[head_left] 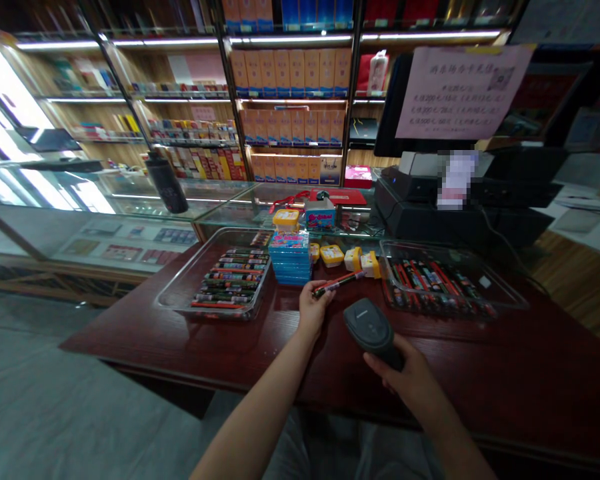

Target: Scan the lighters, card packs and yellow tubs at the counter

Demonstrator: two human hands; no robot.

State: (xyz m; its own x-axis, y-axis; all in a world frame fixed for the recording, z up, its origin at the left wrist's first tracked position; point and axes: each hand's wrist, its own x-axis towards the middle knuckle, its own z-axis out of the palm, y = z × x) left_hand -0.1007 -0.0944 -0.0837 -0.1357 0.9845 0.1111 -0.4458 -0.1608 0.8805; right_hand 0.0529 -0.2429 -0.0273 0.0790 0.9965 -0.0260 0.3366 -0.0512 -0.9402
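The dark red counter (190, 347) carries a left tray (215, 315) and a right tray (516, 297). Blue boxes (290, 263) stand between them.

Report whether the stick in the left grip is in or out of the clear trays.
Out: the left grip holds the stick in the gap between both clear trays.

Lit shelves (291, 40) line the back wall, bearing rows of orange cartons (290, 73) with blue boxes (316, 15) at the top. In front, a black bottle (166, 183) stands on a glass case (200, 208). Nearer the middle, a red lanyard (289, 200) lies beside a small open box (320, 216). Blue packs (291, 263) form a stack, with yellow tubs (331, 255) to its right. At right, a pink sign (463, 93) with printed writing covers much of a dark monitor (395, 100). Grey floor (45, 400) shows at lower left.
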